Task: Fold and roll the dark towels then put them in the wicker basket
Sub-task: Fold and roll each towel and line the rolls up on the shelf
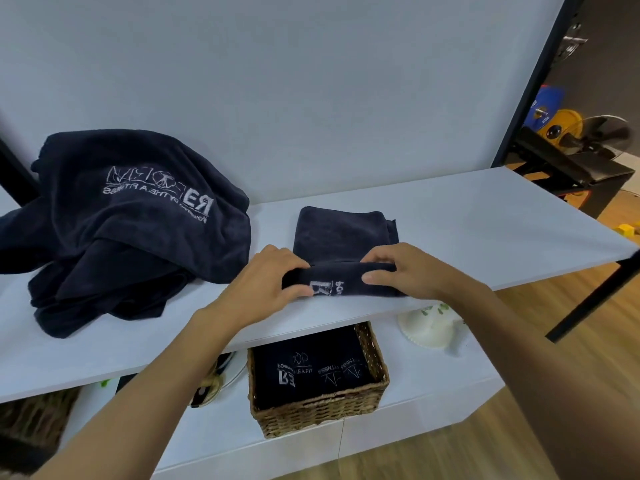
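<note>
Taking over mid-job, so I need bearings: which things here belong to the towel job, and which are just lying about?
Job: half-rolled towel, gripped by left hand and right hand; towel pile; wicker basket holding rolled towels.
Lying about: white ribbed object on the lower shelf; fan; yellow disc.

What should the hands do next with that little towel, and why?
Probably roll the towel farther toward the wall: the left hand and right hand grip its rolled near end, but a flat stretch lies unrolled beyond. The wicker basket waits below.
</note>
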